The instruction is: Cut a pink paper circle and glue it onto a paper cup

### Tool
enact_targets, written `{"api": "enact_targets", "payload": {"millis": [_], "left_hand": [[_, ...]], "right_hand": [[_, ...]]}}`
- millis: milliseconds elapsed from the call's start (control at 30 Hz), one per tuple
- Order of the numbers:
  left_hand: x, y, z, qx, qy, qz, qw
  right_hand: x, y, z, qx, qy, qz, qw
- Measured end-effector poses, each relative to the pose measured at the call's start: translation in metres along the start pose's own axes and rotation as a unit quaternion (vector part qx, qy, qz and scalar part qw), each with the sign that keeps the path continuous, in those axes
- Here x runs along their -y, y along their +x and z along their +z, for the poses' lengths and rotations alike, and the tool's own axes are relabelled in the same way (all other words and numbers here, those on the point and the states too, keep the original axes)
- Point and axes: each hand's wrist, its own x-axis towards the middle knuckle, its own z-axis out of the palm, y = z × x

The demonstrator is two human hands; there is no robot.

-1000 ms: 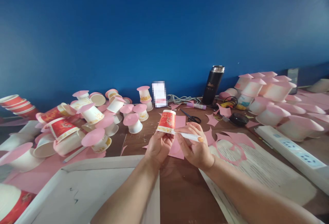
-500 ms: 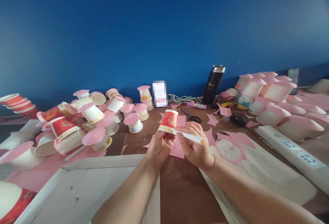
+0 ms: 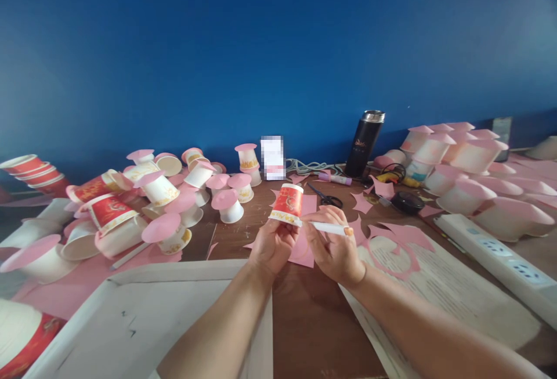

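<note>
My left hand grips a red paper cup by its lower part. The cup is upside down, its white rim with gold lettering lowest. In my right hand is a white marker with an orange end, pinched between thumb and fingers. Its tip is at the right side of the cup's rim; whether it touches I cannot tell. Under the hands lies a pink paper sheet. Behind the right hand are dark scissors.
Pink-topped paper cups crowd the left; more cups stand at the right. A black thermos and a phone stand by the blue wall. A power strip, printed paper and a white box lid lie nearer.
The marker has swung to lie more level, its orange end moving slightly up and right. The cup stays in my left hand, and the whole view has shifted a little.
</note>
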Motion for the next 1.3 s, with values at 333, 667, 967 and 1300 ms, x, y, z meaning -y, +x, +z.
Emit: {"api": "enact_targets", "payload": {"millis": [333,667,967,1300], "left_hand": [[-0.001,0.003,-0.004,0.014,-0.017,-0.006,1.0],[-0.001,0.002,-0.002,0.013,-0.017,-0.011,1.0],[-0.008,-0.005,0.003,0.072,-0.024,-0.015,0.997],[0.005,-0.009,0.002,0.05,0.012,-0.084,0.995]], "right_hand": [[0.0,0.002,-0.001,-0.008,-0.007,0.01,1.0],[0.001,0.001,-0.001,-0.024,0.027,-0.002,0.999],[-0.023,0.001,0.016,-0.041,0.303,0.431,0.849],[-0.016,0.008,0.022,-0.046,0.515,0.472,0.713]]}}
